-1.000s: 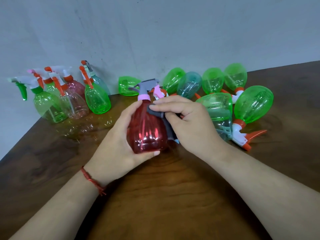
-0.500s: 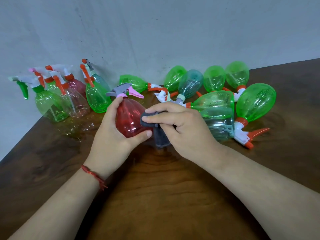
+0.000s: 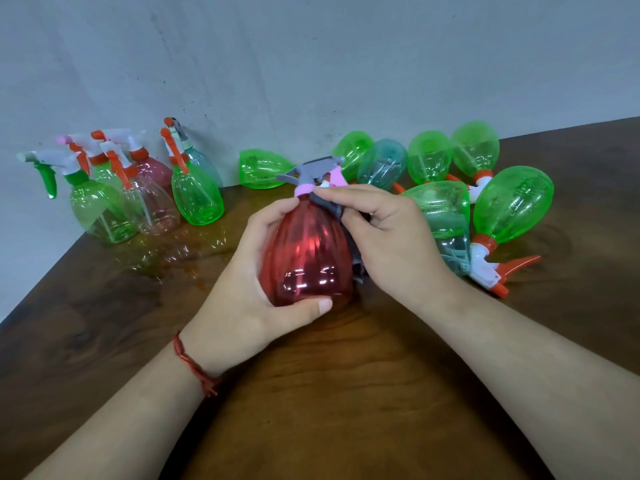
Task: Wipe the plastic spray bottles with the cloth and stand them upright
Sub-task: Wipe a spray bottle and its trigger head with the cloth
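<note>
Since half a second ago you have tipped the red spray bottle point(image 3: 306, 258) back upright at the frame's centre, and your right hand point(image 3: 388, 237) has climbed from its belly to its neck. Your left hand point(image 3: 249, 289) wraps the bottle's left side, thumb across the base, while your right fingers point(image 3: 349, 197) pinch the dark cloth point(image 3: 332, 207) against the pink collar point(image 3: 304, 189). Wiped bottles point(image 3: 145, 188) stand at upper left; others point(image 3: 460, 188) lie at upper right on the wooden table point(image 3: 329, 393).

The right hand point(image 3: 388, 237) hides most of the cloth point(image 3: 332, 207).
</note>
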The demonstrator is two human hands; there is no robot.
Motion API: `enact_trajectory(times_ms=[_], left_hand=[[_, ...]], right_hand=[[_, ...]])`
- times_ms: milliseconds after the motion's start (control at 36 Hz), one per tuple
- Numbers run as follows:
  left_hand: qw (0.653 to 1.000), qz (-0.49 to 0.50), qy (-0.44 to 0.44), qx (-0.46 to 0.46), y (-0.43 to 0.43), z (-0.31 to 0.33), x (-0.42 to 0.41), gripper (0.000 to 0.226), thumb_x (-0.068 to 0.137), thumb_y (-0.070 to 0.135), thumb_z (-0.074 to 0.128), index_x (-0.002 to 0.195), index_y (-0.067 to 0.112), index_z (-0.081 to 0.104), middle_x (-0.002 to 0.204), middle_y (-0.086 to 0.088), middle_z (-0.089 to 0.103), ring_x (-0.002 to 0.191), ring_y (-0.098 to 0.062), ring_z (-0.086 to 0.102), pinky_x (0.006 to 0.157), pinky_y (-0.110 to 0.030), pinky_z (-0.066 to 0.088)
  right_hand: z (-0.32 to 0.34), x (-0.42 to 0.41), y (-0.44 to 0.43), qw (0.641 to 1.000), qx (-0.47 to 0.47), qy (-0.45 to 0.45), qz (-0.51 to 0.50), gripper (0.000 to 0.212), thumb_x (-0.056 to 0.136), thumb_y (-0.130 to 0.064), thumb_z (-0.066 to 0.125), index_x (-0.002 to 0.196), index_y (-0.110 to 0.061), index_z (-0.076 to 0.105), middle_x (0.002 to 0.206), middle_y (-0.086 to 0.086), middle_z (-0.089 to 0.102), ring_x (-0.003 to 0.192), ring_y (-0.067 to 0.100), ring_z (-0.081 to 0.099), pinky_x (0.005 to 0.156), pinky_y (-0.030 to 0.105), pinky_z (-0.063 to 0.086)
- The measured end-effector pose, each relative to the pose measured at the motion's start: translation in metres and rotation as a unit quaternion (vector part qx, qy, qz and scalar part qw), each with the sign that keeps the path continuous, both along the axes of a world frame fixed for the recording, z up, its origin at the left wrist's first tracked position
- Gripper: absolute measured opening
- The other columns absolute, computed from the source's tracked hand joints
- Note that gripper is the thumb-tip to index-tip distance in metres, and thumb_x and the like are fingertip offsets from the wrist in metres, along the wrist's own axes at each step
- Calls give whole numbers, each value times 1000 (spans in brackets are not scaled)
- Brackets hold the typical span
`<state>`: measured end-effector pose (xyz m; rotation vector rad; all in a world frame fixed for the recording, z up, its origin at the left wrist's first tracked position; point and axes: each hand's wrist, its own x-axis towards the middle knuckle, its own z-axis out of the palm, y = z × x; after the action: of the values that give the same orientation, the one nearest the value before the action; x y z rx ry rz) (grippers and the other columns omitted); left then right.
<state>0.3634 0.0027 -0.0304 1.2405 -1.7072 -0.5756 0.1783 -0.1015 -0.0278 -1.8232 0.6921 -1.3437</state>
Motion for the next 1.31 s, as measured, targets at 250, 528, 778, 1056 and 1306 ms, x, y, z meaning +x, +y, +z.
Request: enact_trajectory(times_ms=[250, 528, 778, 1056, 1306], left_hand=[[998, 35, -44, -3, -1, -1, 3, 113, 68, 28, 99, 158, 27, 30, 150, 9, 54, 139, -11, 57, 114, -36, 51], [979, 202, 14, -35, -12, -1, 27, 112, 59, 50, 101, 152, 46, 39, 142, 11, 63, 124, -7, 68, 109, -45, 55], [992, 118, -36, -19, -4, 2, 11, 114, 68, 25, 102, 159, 35, 35, 151, 17, 54, 137, -4, 58, 113, -43, 52], [999, 30, 21, -9, -1, 2, 4, 116, 70, 34, 98, 164, 28, 30, 161, 5, 46, 145, -24, 54, 116, -54, 49], [998, 13, -51, -19, 1, 8, 3, 118, 67, 21, 100, 161, 25, 31, 158, 8, 47, 149, -14, 49, 120, -41, 47]], right_hand=[[0, 2, 5, 999, -50, 18, 10, 39, 101, 8, 58, 117, -17, 82, 123, -6, 75, 123, 10, 67, 111, 33, 52], [-6, 5, 19, 972, -194, 127, 38, 43, 95, 10, 58, 115, -18, 84, 128, -6, 73, 119, 4, 66, 106, 21, 50], [-7, 5, 13, 990, -126, 65, -8, 42, 101, 10, 56, 119, -19, 82, 128, -7, 74, 124, 6, 66, 109, 23, 50], [6, 2, 13, 995, 79, -54, 38, 40, 106, 3, 51, 124, -20, 80, 129, -10, 75, 126, 3, 66, 112, 33, 52], [5, 5, 11, 976, 164, -97, 107, 35, 108, -4, 57, 132, -22, 75, 131, -9, 75, 127, 9, 67, 113, 39, 52]])
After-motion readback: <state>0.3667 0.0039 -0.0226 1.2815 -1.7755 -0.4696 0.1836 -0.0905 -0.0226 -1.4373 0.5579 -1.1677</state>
